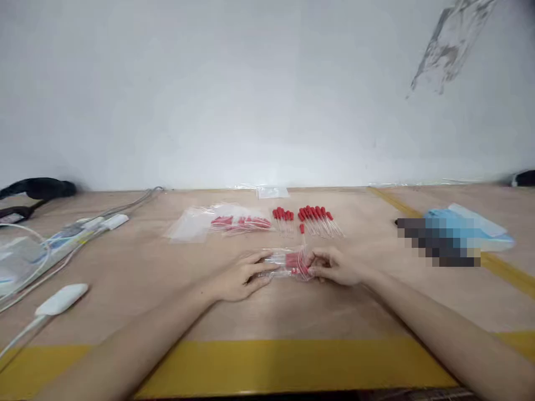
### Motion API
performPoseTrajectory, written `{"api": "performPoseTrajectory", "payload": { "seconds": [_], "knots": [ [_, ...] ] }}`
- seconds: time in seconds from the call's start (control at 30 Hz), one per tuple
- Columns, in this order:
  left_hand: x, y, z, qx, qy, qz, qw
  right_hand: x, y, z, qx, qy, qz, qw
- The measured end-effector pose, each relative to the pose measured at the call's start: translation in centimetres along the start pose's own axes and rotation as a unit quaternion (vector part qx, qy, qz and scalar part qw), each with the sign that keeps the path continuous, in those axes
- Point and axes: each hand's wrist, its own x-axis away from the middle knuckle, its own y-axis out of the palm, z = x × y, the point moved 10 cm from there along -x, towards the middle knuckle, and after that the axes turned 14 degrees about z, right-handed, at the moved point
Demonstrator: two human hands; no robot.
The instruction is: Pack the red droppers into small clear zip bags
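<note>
A clear plastic bag (281, 272) holding red-bulbed droppers (291, 260) lies flat between my hands. Across its left end rest the outstretched, slightly parted fingers of my left hand (240, 279). My right hand (337, 268) is closed in a pinch at the bag's right end, beside the red bulbs; its fingertips partly cover that edge. A single dropper (302, 229) lies just beyond the bag, pointing away from me. Farther back are a small group of loose droppers (283, 214) and a larger one (316, 214), bulbs toward the wall.
Filled bags of droppers (240, 223) lie back left beside flat clear bags (189, 224). At left are a power strip (79, 236), cables and a white plug-like piece (62, 299). A blue mask (480, 231) and a blurred-out dark object (434, 239) lie right. A wall (209, 100) stands behind.
</note>
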Motion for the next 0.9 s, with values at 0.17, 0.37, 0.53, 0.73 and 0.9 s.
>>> {"api": "performPoseTrajectory", "payload": {
  "seconds": [0.17, 0.37, 0.53, 0.73, 0.9],
  "knots": [
    [-0.3, 0.0, 0.1, 0.005, -0.002, 0.004, 1.000, -0.2, 0.8, 0.2, -0.126, 0.015, 0.001, 0.992],
    [-0.1, 0.0, 0.4, 0.036, 0.022, 0.011, 0.999, -0.4, -0.1, 2.6, -0.065, 0.093, -0.006, 0.993],
    [-0.2, -0.4, 0.8, 0.056, 0.035, 0.026, 0.997, -0.7, -0.4, 2.6, -0.071, 0.107, 0.020, 0.991],
    [-0.3, -1.3, 1.4, 0.089, 0.055, 0.062, 0.993, -0.7, -0.2, 2.0, -0.054, 0.075, 0.032, 0.995],
    [-0.4, -1.7, 1.7, 0.120, 0.063, 0.073, 0.988, -0.7, -0.3, 2.1, -0.020, 0.062, 0.048, 0.997]
  ]
}}
